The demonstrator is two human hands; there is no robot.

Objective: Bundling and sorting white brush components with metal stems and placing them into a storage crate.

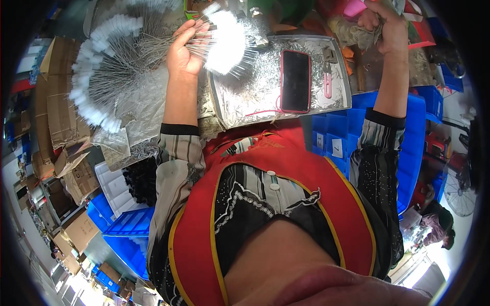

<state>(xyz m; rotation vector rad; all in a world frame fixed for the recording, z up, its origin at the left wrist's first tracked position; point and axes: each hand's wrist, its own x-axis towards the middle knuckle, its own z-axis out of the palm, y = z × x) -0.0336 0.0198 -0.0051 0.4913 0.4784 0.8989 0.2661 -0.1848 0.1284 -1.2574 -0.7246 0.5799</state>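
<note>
At the top centre, my left hand (185, 53) is closed on a bundle of thin wire-stemmed brushes (224, 43) with white bristle ends, fanned out over a white tray (242, 116). More of these brushes (99, 76) lie spread in a fan to the left, their white ends outward. My right hand (385, 30) is at the upper right, its fingers curled beside a pink object (353, 7) and a crumpled beige cloth or bag (352, 33). What the right fingers hold is hard to make out.
In the tray are many short wire bits, a phone in a pink case (295, 81) and a pink-handled cutter (327, 76). Blue plastic bins (408, 148) stand below the bench at right, others (127, 239) at lower left. Cardboard boxes (58, 97) line the left side.
</note>
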